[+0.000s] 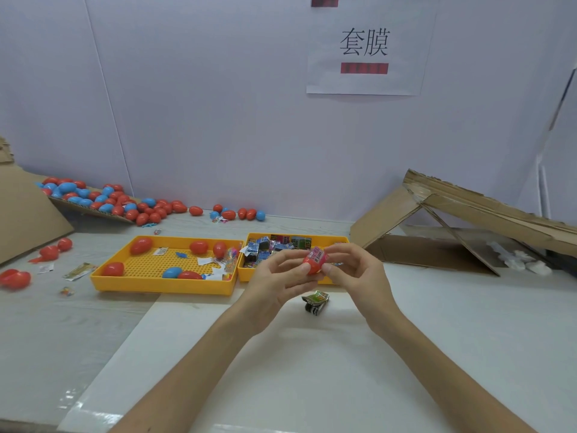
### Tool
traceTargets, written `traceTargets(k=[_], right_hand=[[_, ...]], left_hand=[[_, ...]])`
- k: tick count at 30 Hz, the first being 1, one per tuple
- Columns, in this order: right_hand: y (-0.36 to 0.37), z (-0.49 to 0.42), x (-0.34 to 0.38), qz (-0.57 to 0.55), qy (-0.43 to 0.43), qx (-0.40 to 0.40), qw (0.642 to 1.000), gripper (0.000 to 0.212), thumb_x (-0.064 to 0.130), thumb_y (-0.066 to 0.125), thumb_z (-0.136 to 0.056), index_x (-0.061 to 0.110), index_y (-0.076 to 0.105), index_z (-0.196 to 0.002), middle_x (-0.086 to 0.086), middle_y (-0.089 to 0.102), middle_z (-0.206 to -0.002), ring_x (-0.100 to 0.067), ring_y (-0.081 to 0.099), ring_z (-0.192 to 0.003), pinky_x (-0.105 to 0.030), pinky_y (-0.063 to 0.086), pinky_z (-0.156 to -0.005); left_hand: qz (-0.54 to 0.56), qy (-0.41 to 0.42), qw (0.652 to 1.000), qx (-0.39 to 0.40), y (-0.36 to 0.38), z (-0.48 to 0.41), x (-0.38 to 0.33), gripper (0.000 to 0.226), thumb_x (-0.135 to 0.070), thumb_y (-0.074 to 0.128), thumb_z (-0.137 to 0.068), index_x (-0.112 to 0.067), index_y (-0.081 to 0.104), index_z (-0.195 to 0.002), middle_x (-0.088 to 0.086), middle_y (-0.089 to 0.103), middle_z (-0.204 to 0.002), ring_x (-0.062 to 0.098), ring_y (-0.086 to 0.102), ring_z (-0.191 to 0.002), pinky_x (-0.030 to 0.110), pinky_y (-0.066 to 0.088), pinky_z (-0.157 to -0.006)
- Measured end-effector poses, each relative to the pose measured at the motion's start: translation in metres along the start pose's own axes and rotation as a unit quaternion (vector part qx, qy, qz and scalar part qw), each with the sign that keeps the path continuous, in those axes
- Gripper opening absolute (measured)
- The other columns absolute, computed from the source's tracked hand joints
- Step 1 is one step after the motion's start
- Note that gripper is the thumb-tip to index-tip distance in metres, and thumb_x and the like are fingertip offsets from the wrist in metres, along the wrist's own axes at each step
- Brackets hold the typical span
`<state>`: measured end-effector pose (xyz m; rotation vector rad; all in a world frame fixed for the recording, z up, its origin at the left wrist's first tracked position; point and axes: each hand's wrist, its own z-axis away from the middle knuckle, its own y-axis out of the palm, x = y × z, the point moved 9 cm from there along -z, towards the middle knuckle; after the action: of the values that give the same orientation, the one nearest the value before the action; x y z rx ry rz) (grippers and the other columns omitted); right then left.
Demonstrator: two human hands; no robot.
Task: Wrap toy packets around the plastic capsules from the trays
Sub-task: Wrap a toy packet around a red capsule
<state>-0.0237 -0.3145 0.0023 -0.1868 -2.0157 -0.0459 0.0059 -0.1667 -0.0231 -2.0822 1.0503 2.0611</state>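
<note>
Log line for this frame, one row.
left hand, right hand: hold red capsule | packet: on capsule | loose packet: on table

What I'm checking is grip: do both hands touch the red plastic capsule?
Touching: head view shows left hand and right hand pinching the red plastic capsule.

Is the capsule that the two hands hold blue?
No, the capsule pinched between the left hand and the right hand is red, with a printed packet on it.
</note>
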Motion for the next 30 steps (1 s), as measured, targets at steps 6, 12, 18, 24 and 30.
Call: traceTargets(k=[6, 12, 18, 24, 30], right_hand=[[-0.006, 0.001, 0.006, -0.002, -0.032, -0.042, 0.999, 0.026, 0.005, 0.077, -0.086, 0.02, 0.068, -0.104, 0.0, 0.075, -0.091, -0.018, 0.074, -0.085, -0.023, 0.057, -0.073], [0.002, 0.008, 0.016, 0.102, -0.098, -0.02, 0.99, 0.026, 0.012, 0.079, -0.086, 0.025, 0.074, -0.109, 0.01, 0.073, -0.103, -0.013, 0.073, -0.09, -0.025, 0.057, -0.076], [0.008, 0.011, 0.022, 0.166, -0.143, -0.011, 0.976, 0.04, 0.015, 0.082, -0.083, 0.024, 0.072, -0.12, 0.009, 0.071, -0.115, -0.012, 0.07, -0.097, -0.027, 0.058, -0.077], [0.008, 0.012, 0.025, 0.184, -0.167, -0.021, 0.968, 0.036, 0.012, 0.079, -0.085, 0.021, 0.074, -0.119, 0.01, 0.071, -0.116, 0.002, 0.064, -0.102, -0.024, 0.057, -0.076], [0.007, 0.013, 0.029, 0.186, -0.192, -0.027, 0.963, 0.035, 0.007, 0.078, -0.084, 0.018, 0.074, -0.116, 0.007, 0.071, -0.114, 0.005, 0.062, -0.103, -0.021, 0.054, -0.075]], left_hand=[[-0.03, -0.011, 0.999, -0.018, -0.003, -0.001, 0.005, 0.035, -0.008, 0.07, -0.09, -0.009, 0.062, -0.124, 0.013, 0.075, -0.11, 0.029, 0.074, -0.099, 0.029, 0.059, -0.08], [0.019, -0.024, 1.0, 0.001, 0.0, -0.001, 0.006, 0.051, -0.011, 0.073, -0.082, -0.008, 0.059, -0.131, 0.02, 0.071, -0.118, 0.034, 0.07, -0.11, 0.031, 0.059, -0.084], [0.022, -0.036, 0.999, -0.005, -0.002, -0.001, 0.008, 0.058, -0.011, 0.074, -0.082, -0.008, 0.054, -0.136, 0.025, 0.068, -0.123, 0.036, 0.07, -0.11, 0.034, 0.06, -0.086], [0.013, -0.048, 0.999, 0.003, -0.001, 0.0, 0.009, 0.057, -0.01, 0.071, -0.087, -0.007, 0.05, -0.14, 0.025, 0.067, -0.125, 0.037, 0.067, -0.115, 0.036, 0.058, -0.094], [0.019, -0.058, 0.998, 0.006, 0.0, 0.001, 0.012, 0.054, -0.015, 0.073, -0.084, -0.008, 0.054, -0.134, 0.019, 0.071, -0.121, 0.032, 0.07, -0.112, 0.031, 0.059, -0.088]])
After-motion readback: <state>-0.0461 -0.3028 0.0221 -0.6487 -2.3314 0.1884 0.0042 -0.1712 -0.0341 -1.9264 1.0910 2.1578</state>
